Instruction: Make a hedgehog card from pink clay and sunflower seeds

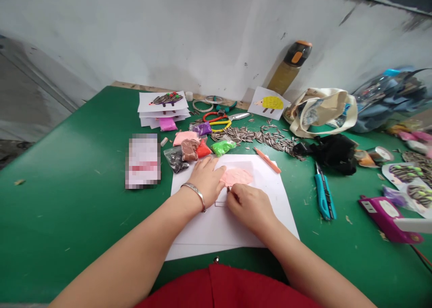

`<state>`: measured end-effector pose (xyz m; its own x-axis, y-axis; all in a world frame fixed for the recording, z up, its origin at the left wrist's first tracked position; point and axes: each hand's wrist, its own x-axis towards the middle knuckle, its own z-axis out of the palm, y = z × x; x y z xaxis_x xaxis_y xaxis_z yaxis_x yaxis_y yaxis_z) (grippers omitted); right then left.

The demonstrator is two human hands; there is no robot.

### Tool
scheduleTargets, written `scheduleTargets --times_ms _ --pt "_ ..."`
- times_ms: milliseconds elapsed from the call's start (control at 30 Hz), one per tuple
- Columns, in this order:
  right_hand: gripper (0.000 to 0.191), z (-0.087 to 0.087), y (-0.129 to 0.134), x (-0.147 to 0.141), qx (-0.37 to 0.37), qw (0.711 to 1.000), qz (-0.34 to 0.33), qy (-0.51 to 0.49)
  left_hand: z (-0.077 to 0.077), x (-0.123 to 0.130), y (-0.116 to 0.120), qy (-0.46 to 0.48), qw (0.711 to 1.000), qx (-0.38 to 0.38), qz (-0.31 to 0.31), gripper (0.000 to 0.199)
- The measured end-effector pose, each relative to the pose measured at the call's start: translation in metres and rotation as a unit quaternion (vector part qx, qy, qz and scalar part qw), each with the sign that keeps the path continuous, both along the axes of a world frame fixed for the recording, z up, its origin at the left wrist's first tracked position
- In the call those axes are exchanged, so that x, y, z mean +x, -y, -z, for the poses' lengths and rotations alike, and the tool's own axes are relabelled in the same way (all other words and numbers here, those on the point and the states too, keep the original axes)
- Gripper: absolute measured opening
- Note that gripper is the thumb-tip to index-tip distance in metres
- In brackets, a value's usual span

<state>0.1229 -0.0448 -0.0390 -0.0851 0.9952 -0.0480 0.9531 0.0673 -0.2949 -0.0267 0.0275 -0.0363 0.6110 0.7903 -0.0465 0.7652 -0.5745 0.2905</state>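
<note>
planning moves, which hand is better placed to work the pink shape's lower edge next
The right hand, probably: it sits curled at the lower edge of the pink shape, while the left hand lies spread at its left.

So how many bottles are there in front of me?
2: a tall bottle with an orange-topped lid behind the yellow hedgehog card, and a clear bottle with a blue cap right of the cream tote bag. More could be hidden.

L hand (206,180) flat on wht paper (202,229) | R hand (251,205) curled by pink patch (238,176) | blu cutter (324,193) to R
</note>
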Motion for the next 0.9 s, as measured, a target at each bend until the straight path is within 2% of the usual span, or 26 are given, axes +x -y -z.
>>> scheduleTargets --times_ms 133,367,600,900 --pt "0.023 -0.002 0.0 -0.001 0.018 1.0 0.01 -0.013 0.003 -0.001 -0.002 0.006 0.999 0.029 0.019 0.038" --pt "0.024 0.0 -0.005 0.003 0.062 0.997 0.022 -0.049 0.018 -0.004 -0.013 0.015 0.996 0.082 0.03 0.042" --pt "0.019 -0.003 -0.006 0.007 0.051 0.992 0.043 -0.108 0.015 -0.002 -0.012 -0.024 0.996 0.088 0.014 0.054" --pt "0.019 -0.004 -0.008 0.007 0.042 0.992 0.047 -0.11 0.019 -0.001 -0.015 -0.002 0.996 0.092 0.009 0.051"
